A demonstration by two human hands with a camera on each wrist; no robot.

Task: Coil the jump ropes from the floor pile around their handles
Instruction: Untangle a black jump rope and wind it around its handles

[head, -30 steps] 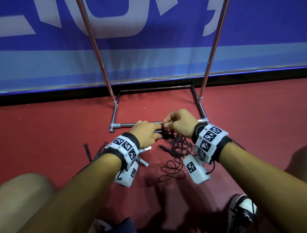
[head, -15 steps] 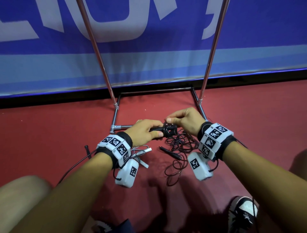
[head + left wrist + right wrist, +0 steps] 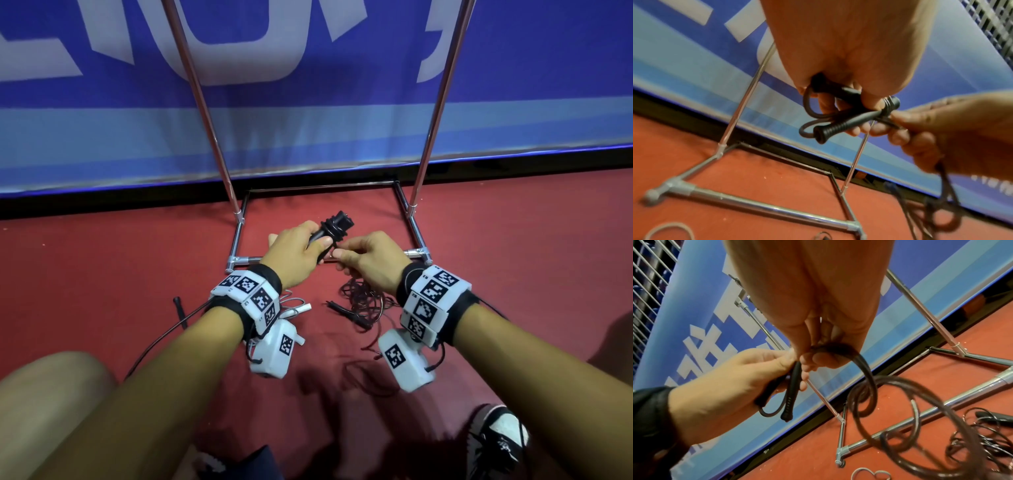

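Two black handles [image 3: 849, 116] are bunched in the left hand [image 3: 294, 253], fingers curled round them, held above the steel rack base [image 3: 416, 254]. In the head view their long axis tilts up and away toward the blue banner [image 3: 308, 137], capped ends uppermost. The right hand [image 3: 370, 262] pinches the dark rope [image 3: 865, 369] just beside the handles, and its loops hang down to a tangled pile [image 3: 363, 301] on the red floor [image 3: 102, 257] on the near side of the rack base. A white rope [image 3: 298, 308] lies left of that pile.
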